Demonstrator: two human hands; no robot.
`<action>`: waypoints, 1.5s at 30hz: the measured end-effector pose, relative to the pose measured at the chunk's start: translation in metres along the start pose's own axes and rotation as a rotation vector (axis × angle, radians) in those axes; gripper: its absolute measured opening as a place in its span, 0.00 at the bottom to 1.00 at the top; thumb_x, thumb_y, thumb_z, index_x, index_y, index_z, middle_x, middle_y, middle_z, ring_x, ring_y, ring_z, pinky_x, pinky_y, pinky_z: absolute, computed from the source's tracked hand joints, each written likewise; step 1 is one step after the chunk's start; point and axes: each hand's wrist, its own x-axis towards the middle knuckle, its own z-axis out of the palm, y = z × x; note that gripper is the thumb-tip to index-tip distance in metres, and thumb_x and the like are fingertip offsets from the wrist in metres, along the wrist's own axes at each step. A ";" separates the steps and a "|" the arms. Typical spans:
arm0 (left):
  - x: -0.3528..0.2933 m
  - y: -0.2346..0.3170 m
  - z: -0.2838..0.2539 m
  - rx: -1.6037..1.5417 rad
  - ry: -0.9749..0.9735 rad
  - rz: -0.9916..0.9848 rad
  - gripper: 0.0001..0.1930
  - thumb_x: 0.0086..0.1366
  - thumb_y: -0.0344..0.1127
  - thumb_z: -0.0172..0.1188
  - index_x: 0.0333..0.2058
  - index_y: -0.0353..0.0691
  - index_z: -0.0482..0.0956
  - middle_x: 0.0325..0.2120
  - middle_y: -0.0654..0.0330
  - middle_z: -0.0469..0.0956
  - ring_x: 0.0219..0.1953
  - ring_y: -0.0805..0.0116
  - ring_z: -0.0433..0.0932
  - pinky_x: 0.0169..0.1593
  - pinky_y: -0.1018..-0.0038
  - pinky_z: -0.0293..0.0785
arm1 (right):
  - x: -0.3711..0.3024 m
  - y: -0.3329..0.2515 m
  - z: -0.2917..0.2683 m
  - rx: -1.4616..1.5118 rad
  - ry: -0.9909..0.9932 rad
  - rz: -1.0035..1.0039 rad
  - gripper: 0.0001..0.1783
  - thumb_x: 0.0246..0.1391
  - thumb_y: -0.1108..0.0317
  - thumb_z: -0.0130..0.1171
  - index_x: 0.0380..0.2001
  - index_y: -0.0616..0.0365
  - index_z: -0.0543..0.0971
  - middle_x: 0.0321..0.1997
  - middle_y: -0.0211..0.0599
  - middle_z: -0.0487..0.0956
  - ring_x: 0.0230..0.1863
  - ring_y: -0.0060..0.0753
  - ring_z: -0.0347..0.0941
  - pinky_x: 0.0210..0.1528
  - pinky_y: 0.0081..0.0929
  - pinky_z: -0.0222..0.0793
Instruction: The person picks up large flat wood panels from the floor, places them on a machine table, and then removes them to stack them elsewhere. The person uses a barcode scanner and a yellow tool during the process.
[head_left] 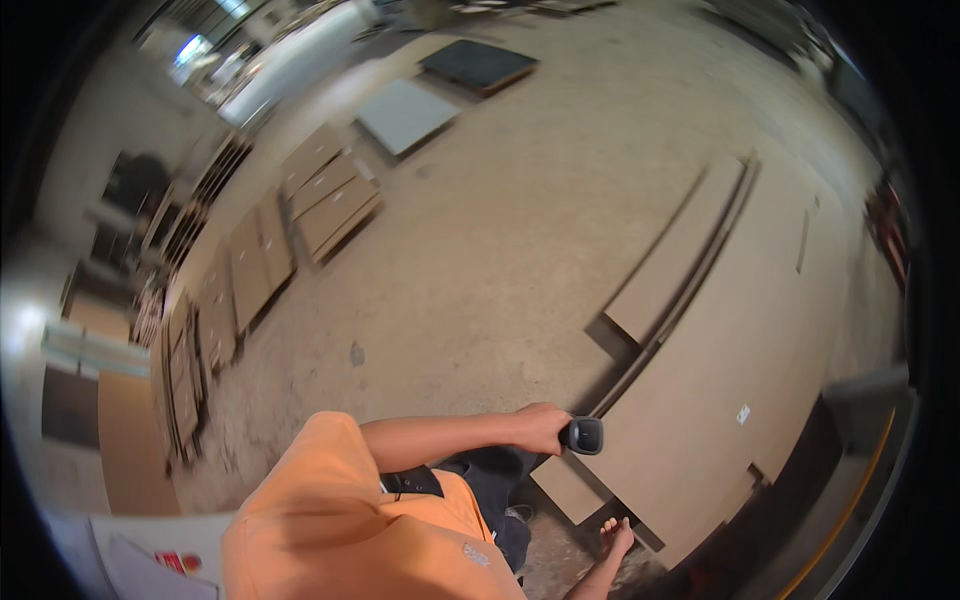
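My left hand [541,428] is wrapped round a black object with a rounded, squarish end [585,436]; its kind is not clear from here. My left arm reaches across in front of my orange shirt, putting that object at the near left corner of a large brown panel [740,380]. Lower down, my right hand [618,538] is beside the panel's near edge, fingers loosely curled and apart from the thumb, with nothing visible in it. Whether it touches the panel I cannot tell. A smaller brown board piece [573,490] shows between the two hands, under the panel's corner.
A long narrow board [672,255] runs along the panel's left side. Across the concrete floor [460,270] lie brown board stacks [335,205], a pale grey sheet stack [405,115] and a dark one [478,65]. A dark machine edge with a yellow stripe [850,510] borders the right.
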 end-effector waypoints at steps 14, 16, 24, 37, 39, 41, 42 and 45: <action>-0.281 0.091 0.112 -0.393 0.175 0.198 0.13 0.39 0.34 0.67 0.23 0.33 0.78 0.21 0.46 0.78 0.29 0.46 0.79 0.34 0.57 0.74 | -0.125 0.112 -0.062 -0.723 -0.306 -0.040 0.06 0.62 0.67 0.53 0.37 0.57 0.71 0.25 0.35 0.75 0.23 0.31 0.71 0.21 0.26 0.65; -0.291 0.091 0.109 -0.381 0.156 0.238 0.13 0.39 0.35 0.67 0.23 0.33 0.78 0.20 0.46 0.78 0.28 0.46 0.79 0.33 0.57 0.74 | -0.139 0.113 -0.063 -0.745 -0.277 -0.056 0.06 0.62 0.67 0.53 0.37 0.57 0.71 0.25 0.36 0.75 0.23 0.31 0.72 0.22 0.26 0.65; -0.274 0.115 0.099 -0.257 0.017 0.398 0.13 0.37 0.36 0.68 0.20 0.33 0.78 0.17 0.49 0.77 0.24 0.49 0.79 0.28 0.59 0.74 | -0.174 0.099 -0.081 -0.683 -0.128 -0.140 0.08 0.62 0.65 0.53 0.38 0.59 0.71 0.27 0.37 0.76 0.25 0.33 0.72 0.24 0.28 0.67; -0.257 0.181 0.147 -0.174 -0.304 0.694 0.17 0.36 0.39 0.69 0.20 0.29 0.80 0.20 0.43 0.79 0.28 0.44 0.80 0.33 0.57 0.77 | -0.212 0.130 -0.167 -0.447 0.098 -0.103 0.12 0.62 0.63 0.54 0.39 0.62 0.72 0.29 0.40 0.77 0.28 0.36 0.74 0.28 0.30 0.70; -0.258 0.198 0.162 -0.133 -0.358 0.735 0.17 0.36 0.40 0.69 0.21 0.29 0.80 0.21 0.43 0.79 0.29 0.44 0.80 0.33 0.57 0.77 | -0.213 0.136 -0.179 -0.398 0.102 -0.106 0.13 0.62 0.62 0.54 0.39 0.62 0.72 0.29 0.40 0.77 0.28 0.37 0.74 0.29 0.31 0.70; -0.259 0.217 0.179 -0.098 -0.392 0.763 0.17 0.37 0.40 0.69 0.21 0.29 0.81 0.21 0.43 0.79 0.30 0.44 0.80 0.34 0.57 0.77 | -0.212 0.139 -0.196 -0.365 0.096 -0.105 0.13 0.62 0.62 0.54 0.39 0.63 0.73 0.29 0.40 0.77 0.28 0.37 0.75 0.29 0.31 0.71; -0.260 0.226 0.189 -0.079 -0.403 0.773 0.17 0.37 0.40 0.69 0.22 0.29 0.81 0.21 0.43 0.79 0.30 0.44 0.80 0.34 0.57 0.77 | -0.211 0.140 -0.206 -0.352 0.094 -0.106 0.14 0.62 0.62 0.54 0.39 0.63 0.73 0.29 0.41 0.77 0.29 0.37 0.75 0.29 0.32 0.71; -0.260 0.256 0.226 -0.031 -0.418 0.759 0.18 0.37 0.40 0.68 0.22 0.29 0.81 0.21 0.43 0.79 0.30 0.44 0.80 0.35 0.57 0.77 | -0.205 0.140 -0.246 -0.317 0.086 -0.109 0.14 0.62 0.61 0.54 0.40 0.64 0.73 0.30 0.41 0.77 0.29 0.38 0.75 0.30 0.32 0.71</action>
